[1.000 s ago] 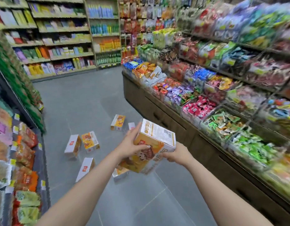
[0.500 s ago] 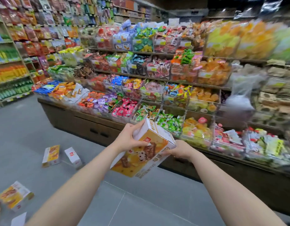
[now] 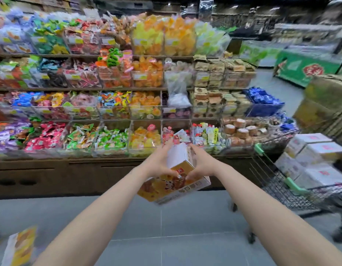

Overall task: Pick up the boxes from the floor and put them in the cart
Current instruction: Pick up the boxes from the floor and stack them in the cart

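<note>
Between both hands, in front of the sweet shelves, an orange-and-white cardboard box [image 3: 172, 181] with a cartoon picture on its front was held tilted above the grey tiled floor [image 3: 185, 237]. The left hand [image 3: 158, 162] gripped its left side with the thumb curled onto the printed face, and the right hand [image 3: 201, 163] gripped the right side likewise, so both had their fingers wrapped on the box. A small red logo showed near the top of the front face, but its writing was too blurred to read; print along the box's lower edge was also illegible.

At the right edge of the head view stood a wire shopping cart with green plastic trim [image 3: 293, 185], holding several white cardboard boxes with red marks [image 3: 318, 154] stacked inside it; their marks could not be read. The held box was well apart from the cart, to its left.

Near the lower left corner of the floor lay another orange-and-white box [image 3: 20, 246], blurred. Behind the hands ran the tiered shelves of clear bins filled with wrapped sweets [image 3: 108, 104], with yellow price tags too small to read. A green display panel with a red round emblem [image 3: 308, 69] stood far right.
</note>
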